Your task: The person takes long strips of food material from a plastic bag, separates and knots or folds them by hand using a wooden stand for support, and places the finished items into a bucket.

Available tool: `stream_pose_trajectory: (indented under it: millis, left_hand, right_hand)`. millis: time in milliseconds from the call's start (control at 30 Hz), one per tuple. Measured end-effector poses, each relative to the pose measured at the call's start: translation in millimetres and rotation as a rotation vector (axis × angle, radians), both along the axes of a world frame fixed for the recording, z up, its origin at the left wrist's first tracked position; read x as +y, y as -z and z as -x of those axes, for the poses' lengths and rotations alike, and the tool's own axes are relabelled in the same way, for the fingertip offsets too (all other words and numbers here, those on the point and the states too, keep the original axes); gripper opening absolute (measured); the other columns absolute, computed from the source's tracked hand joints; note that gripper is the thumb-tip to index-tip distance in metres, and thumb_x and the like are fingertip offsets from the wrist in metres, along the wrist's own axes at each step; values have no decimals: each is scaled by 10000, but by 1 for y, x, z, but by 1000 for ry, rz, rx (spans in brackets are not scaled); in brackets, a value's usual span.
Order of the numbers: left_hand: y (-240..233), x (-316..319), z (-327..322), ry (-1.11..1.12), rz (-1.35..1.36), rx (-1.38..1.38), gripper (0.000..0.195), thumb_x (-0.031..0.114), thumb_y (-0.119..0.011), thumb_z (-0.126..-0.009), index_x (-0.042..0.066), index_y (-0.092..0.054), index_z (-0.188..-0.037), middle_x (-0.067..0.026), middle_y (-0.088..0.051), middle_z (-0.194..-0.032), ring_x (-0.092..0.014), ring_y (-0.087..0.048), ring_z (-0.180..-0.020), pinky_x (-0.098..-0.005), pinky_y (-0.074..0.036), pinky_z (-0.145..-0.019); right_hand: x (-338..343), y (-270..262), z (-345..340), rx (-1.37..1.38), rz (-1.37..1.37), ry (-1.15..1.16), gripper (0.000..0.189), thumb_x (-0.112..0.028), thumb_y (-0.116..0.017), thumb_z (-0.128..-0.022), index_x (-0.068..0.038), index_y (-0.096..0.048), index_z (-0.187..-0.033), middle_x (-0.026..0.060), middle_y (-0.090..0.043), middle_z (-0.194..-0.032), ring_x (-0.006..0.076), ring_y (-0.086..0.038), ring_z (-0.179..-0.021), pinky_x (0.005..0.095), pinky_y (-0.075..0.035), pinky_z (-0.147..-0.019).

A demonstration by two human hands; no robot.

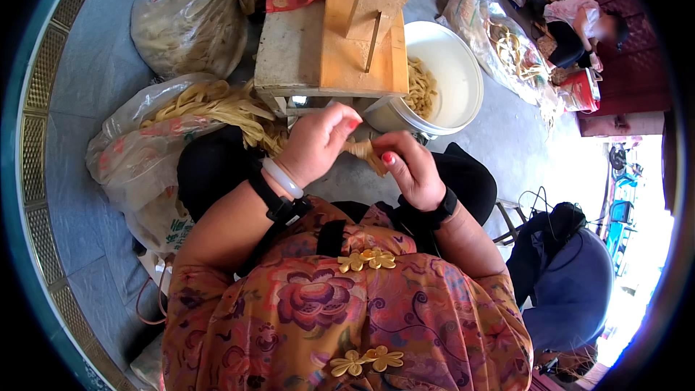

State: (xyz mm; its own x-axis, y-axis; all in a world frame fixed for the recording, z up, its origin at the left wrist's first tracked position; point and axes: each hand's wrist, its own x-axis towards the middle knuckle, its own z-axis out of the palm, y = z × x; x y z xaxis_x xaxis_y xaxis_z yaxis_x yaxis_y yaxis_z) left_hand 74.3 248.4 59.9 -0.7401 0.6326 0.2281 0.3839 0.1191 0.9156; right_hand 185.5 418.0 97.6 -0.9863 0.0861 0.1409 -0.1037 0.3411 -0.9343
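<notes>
In my right hand (414, 169) a short, folded piece of pale tan strip (370, 156) is pinched between thumb and fingers. My left hand (320, 144) is just left of it, knuckles up and fingers curled. The strip's left end runs to the underside of that hand, and whether those fingers grip it is hidden. Both hands are above my lap, in front of a low bench (290, 60). Long, flat tan strips (214, 106) spill from a plastic bag (146, 168) beside my left knee.
A wooden block with a slotted upright (374, 16) stands on the bench. Beside it, a white bucket (461, 81) contains small tan pieces (419, 87). Another full plastic bag (187, 24) is at upper left. At upper right, a seated person (573, 27) is near more bags (505, 49).
</notes>
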Motion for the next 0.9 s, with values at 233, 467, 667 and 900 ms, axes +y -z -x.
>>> stream_pose_trajectory:
  millis: [233,467,667,900]
  left_hand:
    - [-7,3,-2,18,-53,54,162,-5,-546,-917,25,-579,-1072,-122,-672,-946,-206,-668,-856,-287,-506,-757]
    - [-18,-22,42,338,62,-554,193,181,-563,-960,12,-585,-870,14,-542,-659,-65,-501,-603,-234,-407,-556]
    - [-36,2,75,94,3,-257,210,226,-588,-953,68,-592,-815,83,-462,-630,-6,-393,-590,-194,-334,-521]
    - [-22,21,88,-177,347,51,172,140,-586,-920,-8,-589,-833,-47,-537,-626,-100,-471,-596,-286,-421,-559]
  right_hand:
    - [4,-10,22,127,-316,-323,206,14,-687,-716,-39,-515,-817,128,-563,-706,343,-584,-651,403,-472,-575]
    - [22,-14,27,66,-236,-123,178,37,-668,-764,-37,-557,-883,101,-588,-765,285,-599,-655,340,-476,-582]
    - [36,-17,82,240,-367,61,151,49,-601,-795,-37,-584,-917,89,-596,-816,248,-591,-728,329,-481,-678]
    - [80,23,102,187,-803,197,232,-86,-649,-785,-55,-614,-1012,125,-639,-972,311,-623,-922,387,-498,-795]
